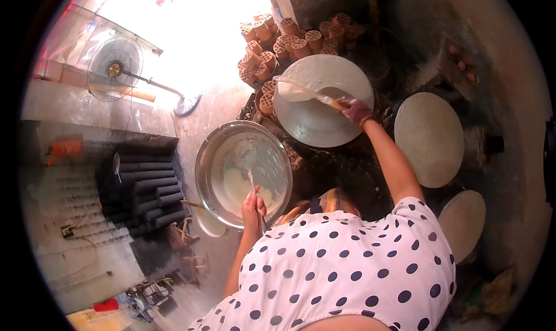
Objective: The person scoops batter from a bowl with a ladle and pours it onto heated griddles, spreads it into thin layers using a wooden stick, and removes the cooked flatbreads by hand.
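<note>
My left hand (253,208) is closed round the long handle of a ladle (251,177), whose head reaches into a wide metal basin (202,183). Pale batter (234,183) pools in the basin and streaks its inner wall. My right hand (356,112), in a dark reddish glove, grips a long wooden-handled spatula (315,95). It slants to the left across a large round griddle (315,131). A whitish layer covers the griddle's far part, and a darker grey patch shows near the spatula. Batter appears to lie along the blade, but the blade's edge is blurred.
Perforated clay-coloured briquettes (255,58) are piled beyond the griddle. Two more round pale surfaces (430,139) (463,224) stand at right. Stacked black cylinders (156,186) fill the left side. A standing fan (116,69) is at far left. A stick (193,204) touches the basin.
</note>
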Available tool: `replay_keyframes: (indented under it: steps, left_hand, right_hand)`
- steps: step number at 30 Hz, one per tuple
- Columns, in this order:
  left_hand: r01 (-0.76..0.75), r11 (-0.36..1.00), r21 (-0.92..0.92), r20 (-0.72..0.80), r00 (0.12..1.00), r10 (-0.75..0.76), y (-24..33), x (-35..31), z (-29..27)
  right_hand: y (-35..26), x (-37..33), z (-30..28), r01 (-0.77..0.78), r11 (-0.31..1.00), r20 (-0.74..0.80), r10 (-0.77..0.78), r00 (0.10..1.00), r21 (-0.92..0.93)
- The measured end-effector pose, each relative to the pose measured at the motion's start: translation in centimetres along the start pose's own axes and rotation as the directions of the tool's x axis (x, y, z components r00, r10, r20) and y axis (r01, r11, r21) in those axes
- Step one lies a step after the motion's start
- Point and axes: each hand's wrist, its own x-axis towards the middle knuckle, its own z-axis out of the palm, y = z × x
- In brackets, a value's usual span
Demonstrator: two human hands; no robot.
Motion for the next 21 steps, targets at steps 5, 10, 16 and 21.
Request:
replay_keyframes:
  steps: [5,10,16,21]
  left_hand:
    - [-0.006,1.0,0.013,-0.019,1.0,0.006,-0.7,0.2,-0.5]
    - [0.004,1.0,0.009,-0.042,0.999,-0.003,-0.7,-0.2,0.2]
    - [0.036,0.999,0.008,-0.089,0.995,-0.035,-1.6,-0.6,0.3]
    - [0.042,0.999,-0.015,-0.109,0.993,-0.043,-1.9,-1.2,1.3]
  right_hand:
    - [-5.5,-0.6,-3.9,-0.468,0.865,-0.044,0.468,0.882,-0.18]
    - [-1.4,-0.7,-1.6,-0.035,0.992,0.093,0.046,0.995,-0.118]
    - [-3.8,1.6,-3.5,-0.419,0.83,-0.057,0.429,0.901,-0.369]
    - [0.9,-0.7,-1.0,0.091,0.96,0.081,-0.072,0.994,-0.263]
